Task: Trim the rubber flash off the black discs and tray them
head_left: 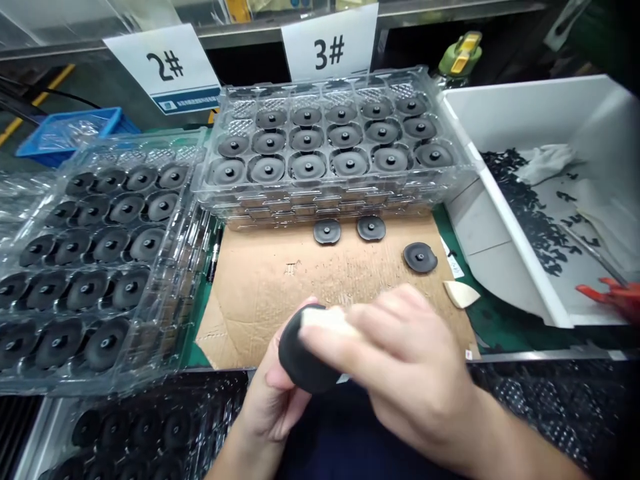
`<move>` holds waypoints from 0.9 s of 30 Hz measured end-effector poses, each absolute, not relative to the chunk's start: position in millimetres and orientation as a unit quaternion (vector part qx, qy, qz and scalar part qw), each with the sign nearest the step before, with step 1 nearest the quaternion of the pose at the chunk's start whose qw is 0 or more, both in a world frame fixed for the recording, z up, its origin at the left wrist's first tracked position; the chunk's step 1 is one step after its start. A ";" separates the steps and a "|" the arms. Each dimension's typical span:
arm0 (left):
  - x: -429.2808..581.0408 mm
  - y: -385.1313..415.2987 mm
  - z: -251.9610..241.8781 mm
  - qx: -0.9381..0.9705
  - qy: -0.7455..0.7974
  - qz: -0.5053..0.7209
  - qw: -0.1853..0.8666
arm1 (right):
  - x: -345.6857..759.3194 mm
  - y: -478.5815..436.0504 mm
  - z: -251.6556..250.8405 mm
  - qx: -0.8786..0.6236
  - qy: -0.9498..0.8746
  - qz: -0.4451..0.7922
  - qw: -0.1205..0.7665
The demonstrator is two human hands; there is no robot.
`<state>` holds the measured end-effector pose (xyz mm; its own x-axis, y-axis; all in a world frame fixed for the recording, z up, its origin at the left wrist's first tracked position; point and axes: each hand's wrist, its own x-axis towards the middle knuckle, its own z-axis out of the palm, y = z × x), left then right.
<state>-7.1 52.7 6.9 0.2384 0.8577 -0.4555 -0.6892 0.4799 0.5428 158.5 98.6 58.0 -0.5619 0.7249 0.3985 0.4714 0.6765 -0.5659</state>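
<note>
Head view, workbench contents, largest first: a white plastic bin (530, 120) is placed at the right of the frame, with black scraps (530, 207) and orange-handled scissors (610, 295) held inside. Stacked clear trays (330, 195) of dark round discs (307, 165) are set at upper centre and left, below cards marked 2# (163, 67) and 3# (330, 40). A cardboard sheet (295, 293) is laid at centre, bearing three loose discs (421, 257) and, near its right edge, a cream wedge (461, 293). At lower centre, a black disc (300, 353) is clasped by the left hand (273, 400), while a pale pad (325, 319) is pinched against it by the right hand (410, 360).
</note>
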 end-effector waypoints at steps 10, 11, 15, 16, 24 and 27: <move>-9.9 49.7 1.4 0.103 0.335 0.458 0.817 | 149.3 105.8 52.5 -0.285 -0.873 0.246 0.310; -9.5 48.6 0.2 0.095 0.320 0.462 0.822 | 151.4 109.5 48.8 -0.286 -0.861 0.272 0.322; -9.3 44.9 -0.5 0.052 0.225 0.479 0.847 | 162.9 129.9 12.2 -0.442 -0.774 0.331 0.311; -10.0 44.3 -0.3 0.044 0.211 0.484 0.848 | 164.6 133.4 -1.5 -0.459 -0.775 0.332 0.282; -14.7 46.9 -0.6 0.032 0.168 0.498 0.850 | 167.4 129.4 -50.4 -0.493 -0.790 0.277 0.238; -14.0 47.8 0.1 0.071 0.186 0.506 0.839 | 172.7 122.9 -24.9 -0.497 -0.767 0.297 0.277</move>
